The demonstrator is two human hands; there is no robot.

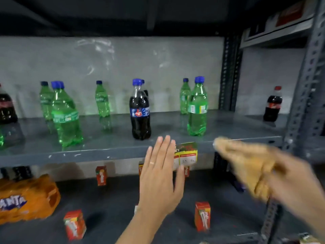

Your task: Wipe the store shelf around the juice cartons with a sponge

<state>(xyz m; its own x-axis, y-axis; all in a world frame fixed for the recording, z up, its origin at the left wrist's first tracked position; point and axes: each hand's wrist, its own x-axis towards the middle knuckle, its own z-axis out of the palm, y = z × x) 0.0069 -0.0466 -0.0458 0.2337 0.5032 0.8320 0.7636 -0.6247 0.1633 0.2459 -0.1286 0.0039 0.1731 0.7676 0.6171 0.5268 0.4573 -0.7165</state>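
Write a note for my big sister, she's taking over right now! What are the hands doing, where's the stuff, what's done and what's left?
Left hand: open and flat, holding nothing, raised in front of the upper shelf's edge.
Right hand: gripping the yellow-brown sponge, blurred, in the air by the right upright, not touching a shelf.
Juice cartons: on the lower shelf. Two at the front, one at the back, more partly hidden behind the left hand.
Done: can't tell; no wet streaks show.
Left: bring the sponge down to the lower shelf and wipe around each carton.
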